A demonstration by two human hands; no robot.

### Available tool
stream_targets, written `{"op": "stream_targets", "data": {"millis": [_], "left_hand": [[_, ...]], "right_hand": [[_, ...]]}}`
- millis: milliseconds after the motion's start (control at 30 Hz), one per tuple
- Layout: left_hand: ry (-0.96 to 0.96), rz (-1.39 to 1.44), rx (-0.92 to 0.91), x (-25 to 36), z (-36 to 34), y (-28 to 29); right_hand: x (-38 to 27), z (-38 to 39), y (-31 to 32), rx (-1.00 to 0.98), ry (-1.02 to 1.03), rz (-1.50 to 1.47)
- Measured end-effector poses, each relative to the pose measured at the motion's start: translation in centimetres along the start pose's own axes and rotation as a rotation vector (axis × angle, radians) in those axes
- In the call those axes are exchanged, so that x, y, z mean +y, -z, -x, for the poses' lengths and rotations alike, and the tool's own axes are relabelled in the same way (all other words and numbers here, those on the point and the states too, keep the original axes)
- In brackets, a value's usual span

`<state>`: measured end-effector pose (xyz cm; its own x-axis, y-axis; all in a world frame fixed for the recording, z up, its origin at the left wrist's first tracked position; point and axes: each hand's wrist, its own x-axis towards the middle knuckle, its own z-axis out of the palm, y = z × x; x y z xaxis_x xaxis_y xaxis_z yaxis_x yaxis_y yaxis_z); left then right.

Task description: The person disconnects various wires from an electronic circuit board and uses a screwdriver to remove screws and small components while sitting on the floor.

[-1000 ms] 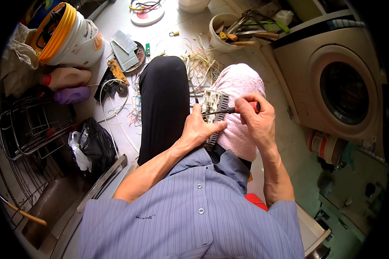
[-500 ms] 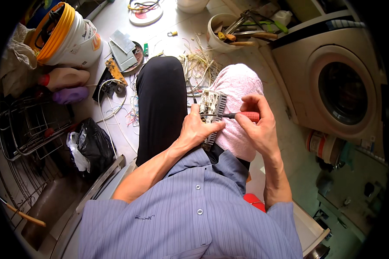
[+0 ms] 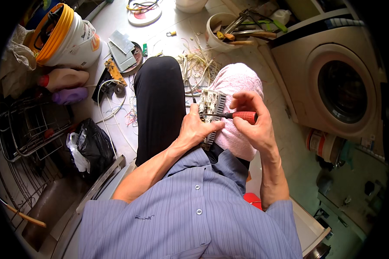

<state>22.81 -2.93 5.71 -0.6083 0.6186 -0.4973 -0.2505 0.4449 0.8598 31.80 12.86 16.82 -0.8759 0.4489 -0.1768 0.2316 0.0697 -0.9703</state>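
Observation:
A circuit board (image 3: 209,98) with pale components and a grey finned strip along its right edge rests on my lap, against a pink towel (image 3: 242,80) over my right knee. My left hand (image 3: 195,129) grips the board from its left side, thumb laid across it. In my right hand (image 3: 259,129) is a screwdriver (image 3: 245,116) with a red handle, held between thumb and fingers. Its shaft points left across the board; the exact contact of the tip is hard to make out near my left fingers.
Tangled wires (image 3: 203,64) lie on the floor beyond my knees. A white bucket (image 3: 214,41) of tools stands past them. To the right is a washing machine (image 3: 328,82). On the left are a yellow-rimmed bucket (image 3: 75,43), a black plastic bag (image 3: 95,144) and a wire rack (image 3: 26,134).
My right hand and the screwdriver have shifted slightly left, toward the board. My left hand and the board stay nearly in place.

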Motion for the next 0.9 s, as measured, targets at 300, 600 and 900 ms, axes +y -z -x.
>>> {"op": "stream_targets", "data": {"millis": [300, 600, 900], "left_hand": [[0.009, -0.014, -0.012, 0.2, 0.1, 0.1], [0.010, -0.018, -0.024, 0.4, 0.0, 0.2], [-0.035, -0.036, -0.018, 0.0, -0.2, 0.1]], "right_hand": [[-0.6, -0.3, -0.8, 0.263, -0.085, 0.350], [-0.1, -0.8, 0.8, 0.094, -0.021, 0.062], [-3.4, -1.7, 1.5, 0.001, 0.315, -0.658]]}}
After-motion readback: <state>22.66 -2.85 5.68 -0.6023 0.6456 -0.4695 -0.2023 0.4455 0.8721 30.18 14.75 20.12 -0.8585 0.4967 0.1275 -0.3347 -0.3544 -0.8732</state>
